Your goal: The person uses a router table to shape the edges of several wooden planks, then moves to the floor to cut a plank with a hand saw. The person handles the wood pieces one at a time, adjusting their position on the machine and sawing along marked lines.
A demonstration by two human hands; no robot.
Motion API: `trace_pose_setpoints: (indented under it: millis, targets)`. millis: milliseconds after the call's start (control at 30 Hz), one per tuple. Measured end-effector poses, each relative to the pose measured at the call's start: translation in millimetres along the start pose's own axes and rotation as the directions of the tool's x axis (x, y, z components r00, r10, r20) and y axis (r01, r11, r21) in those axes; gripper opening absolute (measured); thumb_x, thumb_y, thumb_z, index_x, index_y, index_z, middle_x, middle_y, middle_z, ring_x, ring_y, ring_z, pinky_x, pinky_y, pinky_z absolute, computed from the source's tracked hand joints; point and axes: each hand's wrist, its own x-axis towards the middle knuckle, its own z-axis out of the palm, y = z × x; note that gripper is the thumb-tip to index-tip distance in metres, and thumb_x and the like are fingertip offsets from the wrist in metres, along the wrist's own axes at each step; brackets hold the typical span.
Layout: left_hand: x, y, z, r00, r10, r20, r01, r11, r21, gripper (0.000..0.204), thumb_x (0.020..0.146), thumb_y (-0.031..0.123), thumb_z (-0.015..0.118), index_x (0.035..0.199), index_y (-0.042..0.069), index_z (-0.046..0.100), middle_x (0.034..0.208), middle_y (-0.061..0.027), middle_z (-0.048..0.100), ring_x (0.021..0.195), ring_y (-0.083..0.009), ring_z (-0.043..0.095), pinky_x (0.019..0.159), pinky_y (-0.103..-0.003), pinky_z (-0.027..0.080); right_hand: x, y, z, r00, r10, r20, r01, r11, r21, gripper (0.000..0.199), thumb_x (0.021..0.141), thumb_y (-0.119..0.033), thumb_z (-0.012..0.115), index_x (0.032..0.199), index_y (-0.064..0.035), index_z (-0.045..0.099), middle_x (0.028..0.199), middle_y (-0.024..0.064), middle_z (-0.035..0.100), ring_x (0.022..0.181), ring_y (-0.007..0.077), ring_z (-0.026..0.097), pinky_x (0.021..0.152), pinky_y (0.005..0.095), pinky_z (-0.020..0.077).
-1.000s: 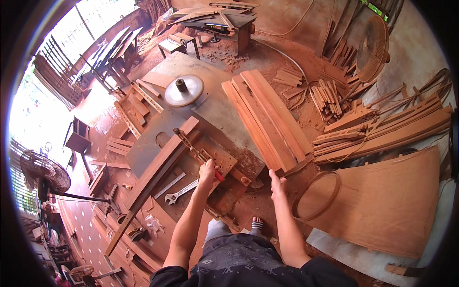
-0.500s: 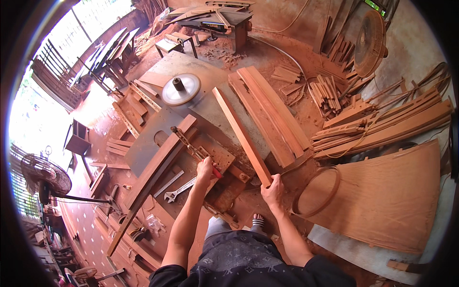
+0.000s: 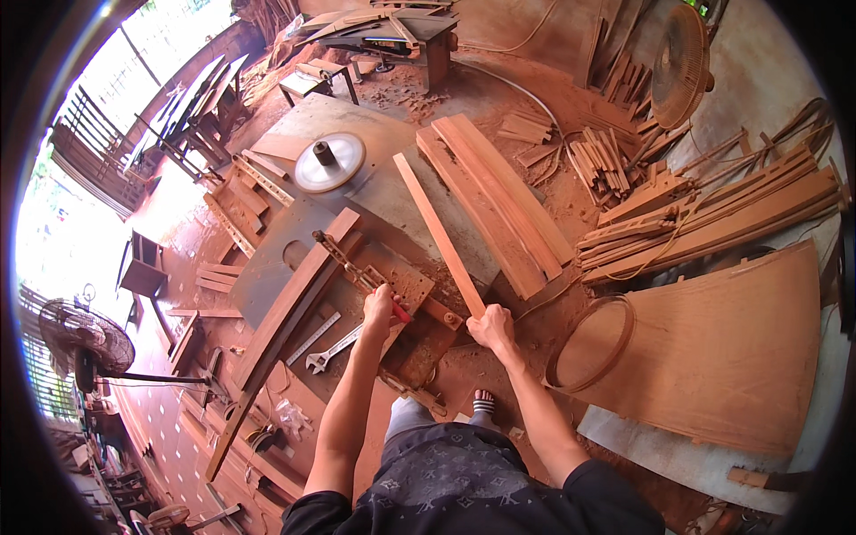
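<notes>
My left hand (image 3: 378,305) is closed round the red handle (image 3: 401,315) of a metal toggle clamp (image 3: 337,253). The clamp sits on a wooden jig over the machine table, its front end by a curved wooden piece (image 3: 294,303). My right hand (image 3: 493,327) grips the near end of a long, straight wooden strip (image 3: 437,229), which slants away toward the far left. An adjustable wrench (image 3: 333,349) and a steel ruler (image 3: 313,339) lie on the table, left of my left forearm.
Beyond the clamp, a round pale disc (image 3: 329,163) stands on a vertical shaft above the machine table (image 3: 374,209). Long boards (image 3: 499,209) lie right of the strip. Stacked timber (image 3: 713,223), a curved wooden panel (image 3: 713,357) and a fan (image 3: 681,67) are at the right.
My right hand has moved left and slightly away from me, bringing the strip's near end closer to the clamp. My left hand stays on the red handle. The whole view has shifted a little.
</notes>
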Motion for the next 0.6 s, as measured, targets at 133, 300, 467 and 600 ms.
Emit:
trace_pose_setpoints:
  millis: [133,300,467,600]
  targets:
    - [2,-3,-8,1.000,0.009,-0.016,-0.009,1.000,0.011,0.022,0.095,0.030,0.049,0.101,0.009,0.053,0.084,-0.0045,0.062,0.078,-0.0262,0.071,0.067,-0.048,0.059,-52,42,-19,0.991,-0.107,-0.080,0.111,0.992,0.050,0.044,0.076,-0.034,0.069,0.074,0.0099,0.068,0.080,0.0366,0.066,0.083,0.0494,0.070,0.074,0.0513,0.0568]
    - [2,-5,-7,1.000,0.015,-0.016,-0.015,1.000,0.004,0.021,0.094,0.029,0.049,0.099,0.009,0.052,0.082,-0.0037,0.062,0.076,-0.0252,0.071,0.066,-0.047,0.059,-150,130,-59,0.999,-0.028,-0.021,0.027,0.999,-0.029,0.053,0.077,-0.045,0.073,0.078,0.0071,0.070,0.074,0.0315,0.067,0.076,0.0483,0.069,0.071,0.0526,0.0548]
    - [2,-5,-10,0.999,0.013,-0.036,-0.014,1.000,-0.014,0.022,0.091,0.027,0.051,0.098,0.007,0.054,0.082,-0.0055,0.064,0.073,-0.0245,0.072,0.065,-0.046,0.061,-212,179,-96,0.997,0.039,0.074,-0.043,0.997,0.059,0.070,0.087,-0.063,0.067,0.077,0.0062,0.069,0.067,0.0267,0.066,0.071,0.0447,0.069,0.063,0.0499,0.0510]
    - [9,-9,-9,0.999,0.014,-0.046,-0.015,1.000,-0.022,0.027,0.091,0.027,0.051,0.102,0.003,0.056,0.084,-0.0075,0.065,0.073,-0.0250,0.072,0.063,-0.045,0.062,-218,210,-98,0.997,0.074,-0.014,-0.073,0.997,0.024,0.075,0.091,-0.066,0.061,0.067,0.0053,0.066,0.059,0.0236,0.062,0.064,0.0420,0.068,0.060,0.0481,0.0501]
